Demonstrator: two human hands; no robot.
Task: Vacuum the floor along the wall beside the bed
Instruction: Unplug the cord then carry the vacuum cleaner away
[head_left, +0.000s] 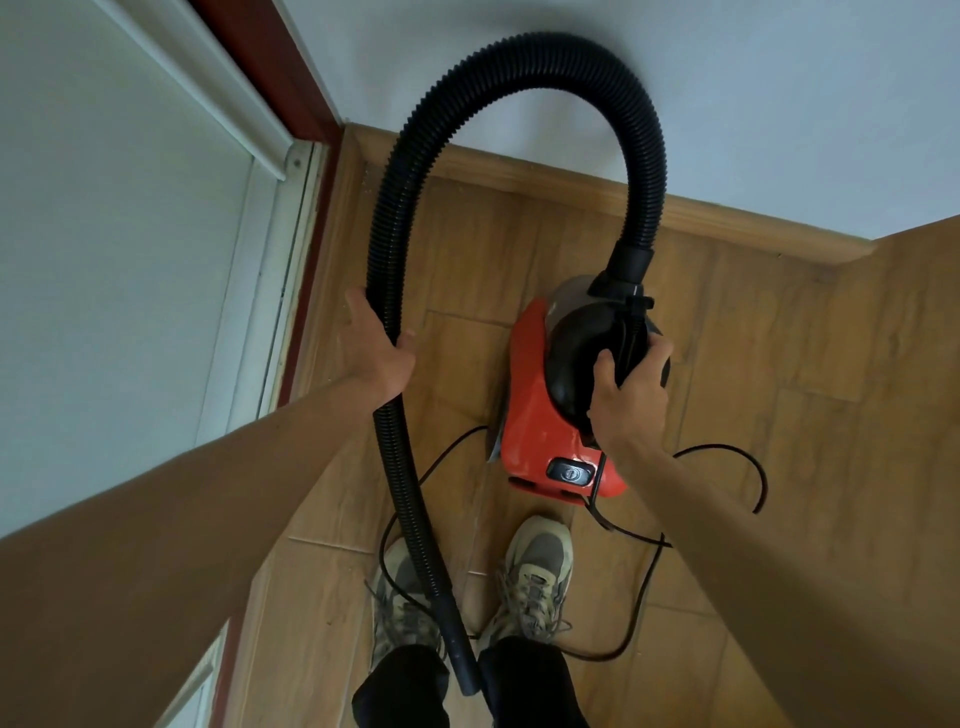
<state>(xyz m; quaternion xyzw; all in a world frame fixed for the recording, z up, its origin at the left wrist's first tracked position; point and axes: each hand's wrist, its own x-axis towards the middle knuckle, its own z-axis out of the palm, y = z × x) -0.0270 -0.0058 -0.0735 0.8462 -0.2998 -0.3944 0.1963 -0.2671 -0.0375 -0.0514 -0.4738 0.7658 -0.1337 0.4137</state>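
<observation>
A small red and black canister vacuum (540, 421) is below me over the wooden floor (779, 415). My right hand (626, 400) grips the black handle on its top. A black ribbed hose (524, 57) arches up from the vacuum's front, over toward the wall, and comes down on the left. My left hand (376, 348) holds that hose partway down. The hose's smooth end (460, 649) hangs between my shoes. No bed is in view.
A white wall (727, 104) with a wooden skirting board (675, 208) runs ahead. A door frame with red trim (306, 98) stands at left. The black power cord (748, 467) loops on the floor right of the vacuum and around my shoes (535, 577).
</observation>
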